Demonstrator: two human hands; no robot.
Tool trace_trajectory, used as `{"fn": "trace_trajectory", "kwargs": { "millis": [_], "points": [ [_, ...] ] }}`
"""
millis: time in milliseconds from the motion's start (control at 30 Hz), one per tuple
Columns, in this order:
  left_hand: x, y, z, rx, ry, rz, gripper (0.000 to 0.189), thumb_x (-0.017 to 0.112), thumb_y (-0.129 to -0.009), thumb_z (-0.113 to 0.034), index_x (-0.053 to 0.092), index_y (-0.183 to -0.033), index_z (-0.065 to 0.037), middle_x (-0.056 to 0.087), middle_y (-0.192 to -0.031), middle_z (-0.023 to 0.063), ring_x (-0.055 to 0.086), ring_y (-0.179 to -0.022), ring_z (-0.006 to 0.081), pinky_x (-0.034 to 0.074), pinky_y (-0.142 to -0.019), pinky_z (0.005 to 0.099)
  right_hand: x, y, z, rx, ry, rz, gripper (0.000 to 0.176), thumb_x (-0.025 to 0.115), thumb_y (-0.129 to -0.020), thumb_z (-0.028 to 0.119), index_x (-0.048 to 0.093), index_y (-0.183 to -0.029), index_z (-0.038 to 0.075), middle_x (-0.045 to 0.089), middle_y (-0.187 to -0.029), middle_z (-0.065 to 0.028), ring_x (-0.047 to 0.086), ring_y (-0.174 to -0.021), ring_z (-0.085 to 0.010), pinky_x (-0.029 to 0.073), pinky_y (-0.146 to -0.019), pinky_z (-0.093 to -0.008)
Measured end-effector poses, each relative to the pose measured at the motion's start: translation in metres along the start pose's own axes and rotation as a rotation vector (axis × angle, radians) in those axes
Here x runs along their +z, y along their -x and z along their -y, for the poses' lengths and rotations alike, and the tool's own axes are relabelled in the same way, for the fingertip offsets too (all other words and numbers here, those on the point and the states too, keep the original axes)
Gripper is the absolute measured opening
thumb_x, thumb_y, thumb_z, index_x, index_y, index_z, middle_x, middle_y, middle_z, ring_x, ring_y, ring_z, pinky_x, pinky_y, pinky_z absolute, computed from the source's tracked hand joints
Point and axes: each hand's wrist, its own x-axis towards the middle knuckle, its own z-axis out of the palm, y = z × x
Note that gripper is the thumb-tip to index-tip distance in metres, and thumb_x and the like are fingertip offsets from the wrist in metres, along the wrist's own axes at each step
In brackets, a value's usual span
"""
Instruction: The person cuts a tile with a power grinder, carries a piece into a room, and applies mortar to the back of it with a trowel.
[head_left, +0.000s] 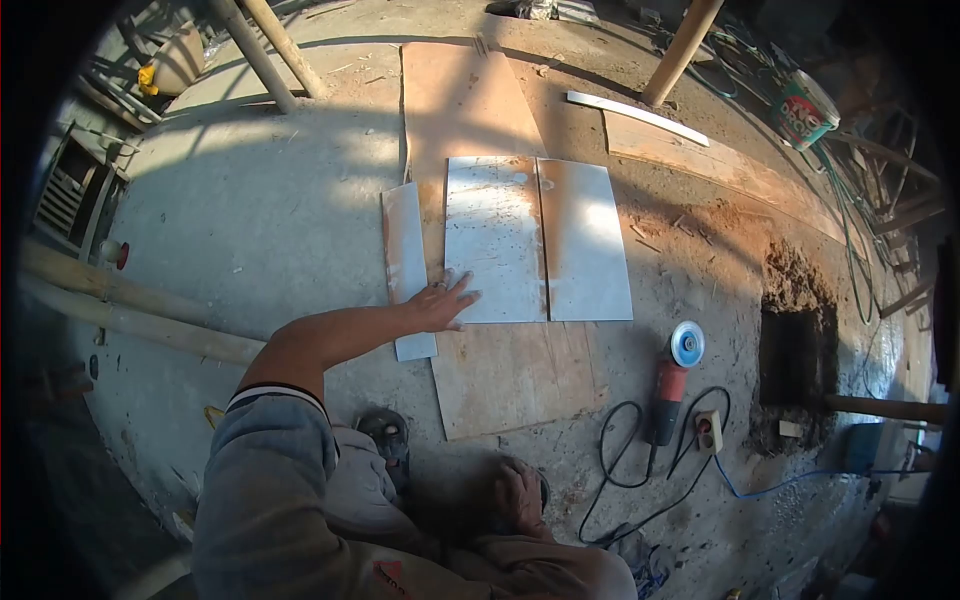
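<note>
My left hand (446,302) lies with fingers spread at the lower left corner of a white tile (492,240) speckled with reddish dust. Against that tile's right side is a second white piece (588,240), a dark narrow gap between them. A narrow white strip (405,240) lies to the left, partly under my wrist. These pieces rest on a plywood board (515,385). Down by my right foot, my right hand (520,497) hangs in shadow, fingers extended and nothing visible in it. An angle grinder (668,390) with a blue disc lies on the floor to the right.
The grinder's black cord loops near a socket block (708,432) with a blue cable. A dark rectangular hole (795,355) opens in the floor at right. Beyond are a long board (720,170), a white strip (637,117), a bucket (803,112) and wooden poles (683,50).
</note>
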Motion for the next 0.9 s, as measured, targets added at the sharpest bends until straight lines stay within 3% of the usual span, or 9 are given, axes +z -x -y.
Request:
{"fn": "trace_trajectory", "kwargs": {
  "millis": [267,433,567,633,667,733,767,833,900],
  "points": [
    [0.013,-0.001,0.011,0.144,-0.093,0.007,0.060,0.044,-0.092,-0.037,0.021,-0.142,-0.013,0.004,-0.147,0.0226,0.014,-0.130,0.0512,0.034,-0.103,0.0502,0.004,0.000,-0.006,0.021,0.011,-0.003,0.032,0.058,-0.078,0.014,0.055,-0.108,0.005,0.053,-0.114,-0.0164,0.049,-0.104,-0.0362,0.037,-0.090,-0.0464],
    [0.016,-0.002,0.027,0.167,-0.176,-0.048,0.059,0.048,-0.091,-0.033,0.023,-0.141,-0.015,0.006,-0.146,0.0235,0.018,-0.129,0.0515,0.028,-0.106,0.0485,0.007,0.006,-0.009,0.074,-0.020,0.018,0.032,0.058,-0.079,0.017,0.054,-0.110,0.006,0.051,-0.117,-0.0169,0.047,-0.109,-0.0367,0.034,-0.095,-0.0483],
    [0.016,-0.007,0.028,0.076,0.064,-0.035,0.068,0.060,-0.083,-0.028,0.025,-0.140,-0.012,0.000,-0.147,0.0250,0.016,-0.132,0.0472,0.028,-0.106,0.0451,0.007,0.004,-0.011,0.086,-0.032,0.039,0.032,0.058,-0.079,0.018,0.055,-0.109,0.006,0.051,-0.117,-0.0171,0.047,-0.109,-0.0369,0.033,-0.096,-0.0488],
    [0.026,-0.017,0.019,-0.291,0.494,-0.216,0.076,0.066,-0.075,-0.025,0.027,-0.138,-0.008,-0.001,-0.145,0.0264,0.019,-0.132,0.0432,0.030,-0.105,0.0409,0.007,0.003,-0.011,0.088,-0.021,0.040,0.032,0.058,-0.079,0.018,0.055,-0.109,0.006,0.051,-0.117,-0.0172,0.047,-0.108,-0.0370,0.034,-0.095,-0.0488],
    [0.031,-0.024,0.015,-0.286,0.499,-0.214,0.076,0.066,-0.075,-0.025,0.027,-0.138,-0.008,-0.001,-0.145,0.0264,0.019,-0.132,0.0432,0.030,-0.105,0.0409,0.007,0.003,-0.011,0.085,-0.012,0.043,0.032,0.058,-0.079,0.019,0.056,-0.108,0.006,0.052,-0.116,-0.0173,0.048,-0.108,-0.0372,0.034,-0.095,-0.0488],
    [0.029,-0.036,0.011,-0.605,0.651,-0.392,0.082,0.067,-0.070,-0.022,0.025,-0.137,-0.003,0.023,-0.138,0.0277,0.038,-0.123,0.0362,0.038,-0.097,0.0362,0.008,0.003,-0.010,0.078,-0.001,0.035,0.031,0.058,-0.078,0.017,0.056,-0.108,0.007,0.052,-0.115,-0.0164,0.048,-0.106,-0.0366,0.035,-0.093,-0.0478],
    [0.028,-0.040,0.011,-0.612,0.656,-0.394,0.082,0.067,-0.070,-0.022,0.025,-0.137,-0.003,0.023,-0.138,0.0277,0.038,-0.123,0.0362,0.038,-0.097,0.0362,0.008,0.002,-0.010,0.066,0.008,0.025,0.030,0.058,-0.078,0.016,0.056,-0.107,0.007,0.053,-0.115,-0.0156,0.049,-0.105,-0.0360,0.036,-0.090,-0.0469],
    [0.009,-0.042,0.010,-0.662,1.130,-0.437,0.086,0.068,-0.068,-0.022,0.024,-0.136,0.002,0.047,-0.117,0.0225,0.052,-0.102,0.0294,0.044,-0.086,0.0342,0.008,0.002,-0.010,0.070,0.011,0.039,0.031,0.058,-0.078,0.017,0.056,-0.107,0.007,0.052,-0.115,-0.0166,0.048,-0.105,-0.0369,0.036,-0.091,-0.0475],
    [0.014,-0.055,0.017,-0.714,1.119,-0.530,0.085,0.068,-0.068,-0.022,0.024,-0.136,0.003,0.051,-0.109,0.0201,0.054,-0.096,0.0273,0.045,-0.081,0.0338,0.007,0.001,-0.009,0.078,0.015,0.046,0.031,0.058,-0.078,0.018,0.056,-0.107,0.007,0.052,-0.116,-0.0175,0.048,-0.106,-0.0377,0.035,-0.093,-0.0480]
  ]
}}
